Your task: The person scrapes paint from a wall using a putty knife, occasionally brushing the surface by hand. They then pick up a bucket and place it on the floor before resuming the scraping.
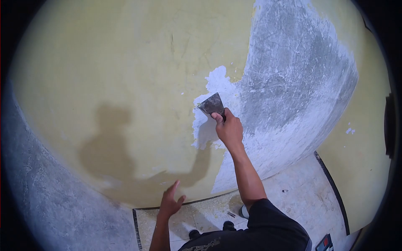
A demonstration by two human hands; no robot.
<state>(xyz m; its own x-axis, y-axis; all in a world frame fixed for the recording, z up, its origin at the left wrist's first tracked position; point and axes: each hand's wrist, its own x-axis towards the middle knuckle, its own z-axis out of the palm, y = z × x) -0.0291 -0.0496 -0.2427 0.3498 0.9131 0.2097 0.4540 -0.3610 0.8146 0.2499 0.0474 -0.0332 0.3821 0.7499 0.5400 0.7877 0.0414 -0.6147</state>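
My right hand (229, 125) is closed round a dark, wide-bladed scraper (212, 104). Its blade lies against the wall, at the left border of a bare white patch (220, 81) where the yellow paint (146, 62) ends. To the right of the scraper spreads a large grey and white stripped area (293, 62) with a scratched surface. Low in the view, my left hand (171, 201) holds nothing; its fingers are apart, in front of the lower part of the yellow wall.
The light tiled floor (293, 196) shows below, with paint flakes and small bits on it. At the bottom right lies a dark case with a red part (324, 242). A white round object (243, 211) stands by my feet. Grey wall (50, 188) fills the lower left.
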